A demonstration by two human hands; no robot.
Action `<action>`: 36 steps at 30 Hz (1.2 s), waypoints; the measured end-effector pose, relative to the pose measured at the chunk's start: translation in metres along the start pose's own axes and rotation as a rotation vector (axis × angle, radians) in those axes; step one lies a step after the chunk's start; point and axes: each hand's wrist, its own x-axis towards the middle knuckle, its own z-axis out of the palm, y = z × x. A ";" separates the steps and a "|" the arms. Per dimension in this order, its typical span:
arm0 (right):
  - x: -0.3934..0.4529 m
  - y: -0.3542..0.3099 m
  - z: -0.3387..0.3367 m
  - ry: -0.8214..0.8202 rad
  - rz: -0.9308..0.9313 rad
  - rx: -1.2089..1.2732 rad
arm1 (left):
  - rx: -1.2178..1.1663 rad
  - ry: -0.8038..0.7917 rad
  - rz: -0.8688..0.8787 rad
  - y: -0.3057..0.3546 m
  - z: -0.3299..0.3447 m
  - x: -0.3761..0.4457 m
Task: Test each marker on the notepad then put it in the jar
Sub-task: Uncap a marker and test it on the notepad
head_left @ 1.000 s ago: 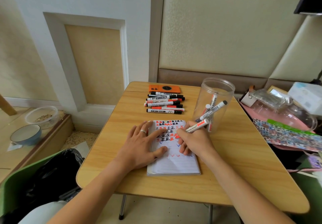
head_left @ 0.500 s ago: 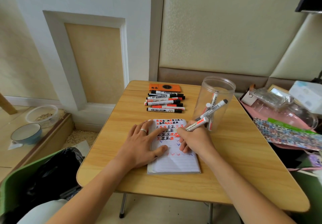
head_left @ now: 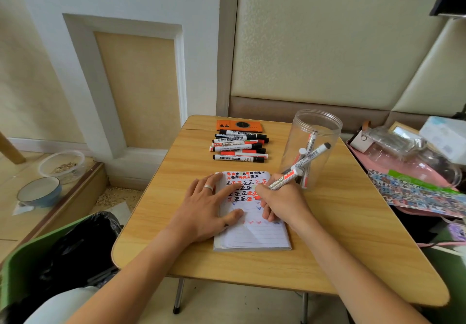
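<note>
Two hands are working on the notepad (head_left: 252, 238): the left hand (head_left: 205, 212) is lying spread flat on its left half, the right hand (head_left: 280, 204) is pinching a red marker (head_left: 285, 179), tip at the page. Just right of the notepad, the jar (head_left: 314, 147) is standing touching-close to the knuckles; a careless lift could be tipping it. "正" is repeating across the page; the barrel is reading "BOARD".

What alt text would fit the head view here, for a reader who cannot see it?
A person's right hand writes with a marker on a notepad that the left hand presses flat on a wooden table. A clear jar holding several markers stands just beyond the right hand. More markers lie in a pile at the table's far edge.
</note>
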 end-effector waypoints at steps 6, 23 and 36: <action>-0.003 -0.002 0.000 0.043 0.001 0.013 | 0.002 -0.004 -0.009 0.001 -0.001 0.000; -0.008 -0.008 0.002 0.024 -0.006 0.007 | 0.012 -0.023 -0.010 0.001 -0.001 0.000; -0.007 -0.006 0.000 -0.006 -0.035 -0.018 | 0.017 -0.016 -0.005 0.001 -0.001 0.000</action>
